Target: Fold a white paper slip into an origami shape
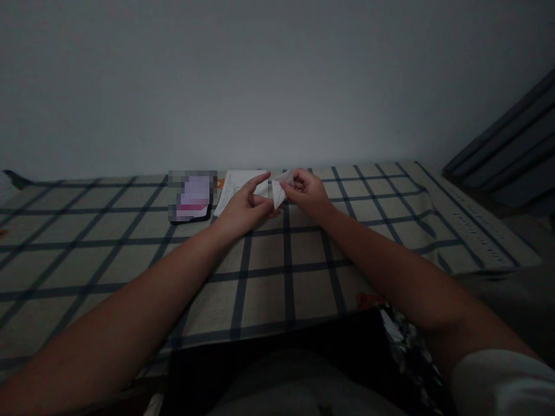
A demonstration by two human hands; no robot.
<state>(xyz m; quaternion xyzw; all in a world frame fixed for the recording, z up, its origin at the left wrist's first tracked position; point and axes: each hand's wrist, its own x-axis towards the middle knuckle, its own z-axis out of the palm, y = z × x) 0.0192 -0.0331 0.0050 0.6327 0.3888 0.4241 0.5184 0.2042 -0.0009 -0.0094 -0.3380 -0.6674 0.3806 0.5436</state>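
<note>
Between my two hands is a small piece of folded white paper (278,195), raised a little over the table and with a pointed lower corner. My left hand (247,203) pinches its left side between the thumb and the fingers beneath, while the index finger sticks out straight. On the other side my right hand (307,192) grips the paper with thumb and bent fingers. Part of the paper is hidden by the fingers. Behind my left hand lies a white sheet or booklet (234,180) with faint printed lines.
A phone (193,193) with a lit, partly blurred screen lies left of the sheet. A checked cloth (264,277) covers the table, which meets a plain wall (277,86) at the back. Dark curtain folds (507,127) hang at the right. The light is dim.
</note>
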